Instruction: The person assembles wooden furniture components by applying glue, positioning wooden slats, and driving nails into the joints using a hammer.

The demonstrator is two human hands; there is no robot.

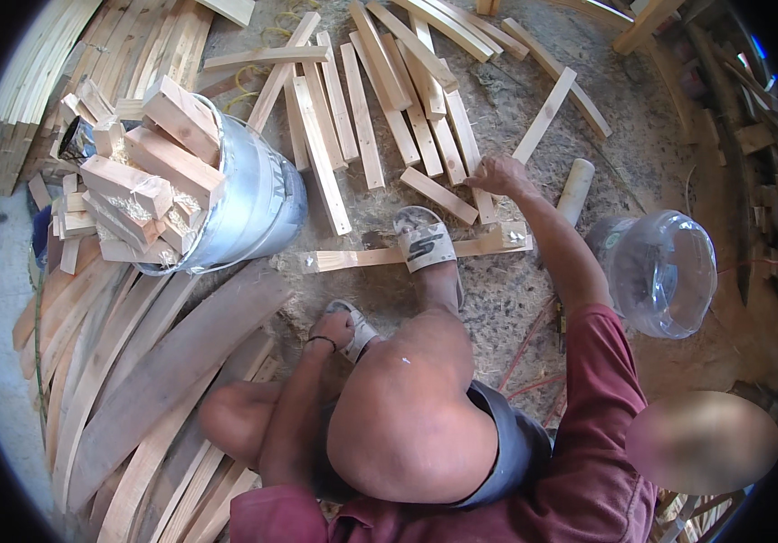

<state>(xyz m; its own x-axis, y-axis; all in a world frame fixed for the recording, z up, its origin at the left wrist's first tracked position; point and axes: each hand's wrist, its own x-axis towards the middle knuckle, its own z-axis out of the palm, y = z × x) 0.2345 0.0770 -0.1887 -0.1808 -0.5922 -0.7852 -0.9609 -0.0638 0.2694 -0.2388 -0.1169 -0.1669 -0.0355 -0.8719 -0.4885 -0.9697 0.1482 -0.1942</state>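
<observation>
My right hand (500, 176) is closed over a narrow wooden strip (463, 136) on the floor, fingers curled down round it. A short wooden block (439, 195) lies just left of that hand. My left hand (337, 331), with a dark band at the wrist, is closed low beside a light sandal (366, 328); what its fingers hold, if anything, is hidden. One sandalled foot (427, 244) rests across a wooden piece (353, 260) lying sideways, with a block at its right end. Further strips (323, 163) are spread in loose rows ahead of my hands.
A metal-coloured bucket (267, 204) heaped with wood offcuts (171, 154) leans at the left. Long curved boards (162, 362) lie near it. To the right are a clear plastic tub (674, 271), a pale cylinder (575, 190) and a red cord (526, 348). Stacked boards (40, 81) fill the far left.
</observation>
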